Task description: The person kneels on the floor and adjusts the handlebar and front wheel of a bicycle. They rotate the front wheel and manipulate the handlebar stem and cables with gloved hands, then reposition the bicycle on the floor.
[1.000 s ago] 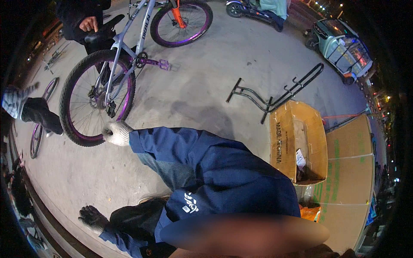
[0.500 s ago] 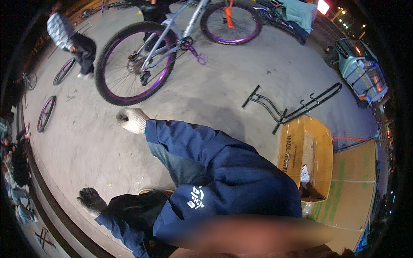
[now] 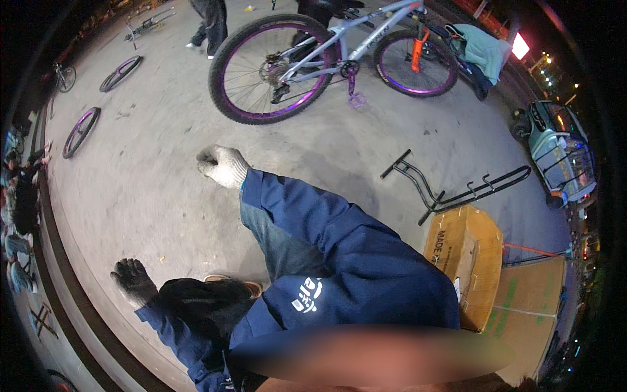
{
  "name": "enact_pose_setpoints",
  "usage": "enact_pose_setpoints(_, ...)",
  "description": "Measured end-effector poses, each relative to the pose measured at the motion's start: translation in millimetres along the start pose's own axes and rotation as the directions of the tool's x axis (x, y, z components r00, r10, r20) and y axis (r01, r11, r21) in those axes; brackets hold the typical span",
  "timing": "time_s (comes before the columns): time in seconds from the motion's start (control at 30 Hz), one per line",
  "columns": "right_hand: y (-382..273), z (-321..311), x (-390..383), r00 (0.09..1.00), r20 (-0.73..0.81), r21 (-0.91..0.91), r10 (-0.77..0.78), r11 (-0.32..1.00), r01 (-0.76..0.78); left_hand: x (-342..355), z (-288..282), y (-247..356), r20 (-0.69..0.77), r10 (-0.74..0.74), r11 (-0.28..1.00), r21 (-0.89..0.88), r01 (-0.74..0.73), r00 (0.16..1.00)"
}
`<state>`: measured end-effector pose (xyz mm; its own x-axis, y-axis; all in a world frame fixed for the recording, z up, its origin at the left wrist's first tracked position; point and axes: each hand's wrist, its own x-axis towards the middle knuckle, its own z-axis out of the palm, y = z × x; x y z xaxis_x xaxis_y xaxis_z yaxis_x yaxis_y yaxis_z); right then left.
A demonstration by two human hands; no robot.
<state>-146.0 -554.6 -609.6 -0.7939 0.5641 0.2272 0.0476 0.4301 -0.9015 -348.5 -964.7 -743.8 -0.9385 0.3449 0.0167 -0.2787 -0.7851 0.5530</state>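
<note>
1. Gloves cover both hands: the right hand wears a pale knit glove, the left hand a dark one.
2. The right hand is stretched out in front of the body at the end of a blue sleeve, its fingers curled into a fist; whether anything sits inside the fist cannot be told.
3. The left hand hangs low at the person's left side, fingers spread wide and holding nothing, above the grey concrete floor.
4. The thing nearest the right hand is a bicycle with purple rims and a pale frame, standing upright on the floor ahead of the fist and apart from it (its rear wheel is the closest part).
5. A black metal bike stand lies on the floor to the right, just beside an open cardboard box.
6. Loose wheels lie on the floor at far left, well apart from both hands.
7. Another person's legs stand beyond the bicycle near the top edge.
8. A shoe tip shows beneath the dark left sleeve.
</note>
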Motion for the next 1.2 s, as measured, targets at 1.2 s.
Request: enact_pose_setpoints(1.2,-21,-39,9,0.993,0.043,0.084,0.113,0.990,-0.117,-30,88,1,0.086,0.001,1.000,0.018,-0.003,0.996)
